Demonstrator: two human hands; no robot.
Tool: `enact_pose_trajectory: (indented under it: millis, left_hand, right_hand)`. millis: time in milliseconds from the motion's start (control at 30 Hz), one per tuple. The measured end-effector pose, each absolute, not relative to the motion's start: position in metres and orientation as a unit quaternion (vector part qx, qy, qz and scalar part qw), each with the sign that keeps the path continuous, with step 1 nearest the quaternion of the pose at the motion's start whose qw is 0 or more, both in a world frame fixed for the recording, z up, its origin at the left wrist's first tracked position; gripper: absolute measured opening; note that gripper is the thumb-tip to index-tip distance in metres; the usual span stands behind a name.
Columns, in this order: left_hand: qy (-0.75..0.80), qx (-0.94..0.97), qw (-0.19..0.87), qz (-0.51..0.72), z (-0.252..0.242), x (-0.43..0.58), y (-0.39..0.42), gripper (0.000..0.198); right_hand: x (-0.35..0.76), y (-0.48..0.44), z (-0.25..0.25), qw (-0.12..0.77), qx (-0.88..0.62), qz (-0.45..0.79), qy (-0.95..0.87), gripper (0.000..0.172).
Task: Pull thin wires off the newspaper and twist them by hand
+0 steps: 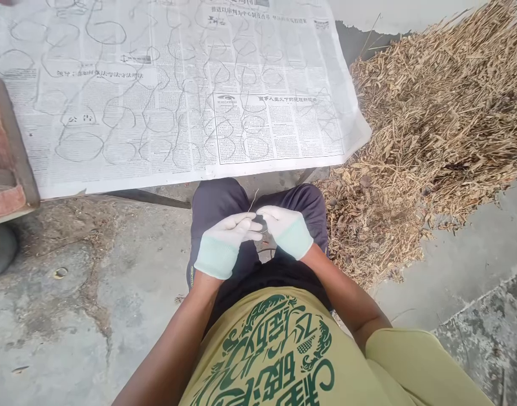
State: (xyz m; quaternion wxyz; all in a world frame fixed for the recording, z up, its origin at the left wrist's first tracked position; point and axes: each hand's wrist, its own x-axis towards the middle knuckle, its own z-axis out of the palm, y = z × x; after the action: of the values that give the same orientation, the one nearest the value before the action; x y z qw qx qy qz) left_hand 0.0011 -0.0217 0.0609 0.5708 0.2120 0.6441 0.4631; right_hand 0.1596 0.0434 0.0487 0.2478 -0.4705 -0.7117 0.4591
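Fingers (250, 224) of left hand (225, 241) and right hand (287, 229) pinch one thin wire (253, 199).

On the newspaper (114, 181) lie many loops (78, 146). Right of the newspaper lies straw (444, 124); at its left edge, a cart (8, 163). Before the newspaper, left hand (224, 239) and right hand (286, 228) meet over the lap (216, 197), a wire (253, 200) pinched between them.

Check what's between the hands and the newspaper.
Head view: dark-trousered knees, a thin strand rising from the fingers, then bare concrete.
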Motion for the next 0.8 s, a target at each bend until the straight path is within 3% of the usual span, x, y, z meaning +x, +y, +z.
enact_pose_trajectory:
  millis: [200,533,800]
  left_hand:
    - [0.641,0.201,0.579,0.463,0.053,-0.01,-0.02,0.046]
    - [0.459,0.14,0.704,0.524,0.042,-0.023,-0.002,0.037]
    - [0.435,0.107,0.667,0.596,0.042,-0.016,0.001,0.036]
  right_hand:
    - [0.169,0.052,0.056,0.192,-0.406,0.436,-0.78,0.031]
    - [0.179,0.064,0.071,0.127,-0.352,0.518,-0.769,0.028]
    - [0.176,0.067,0.07,0.142,-0.383,0.544,-0.733,0.03]
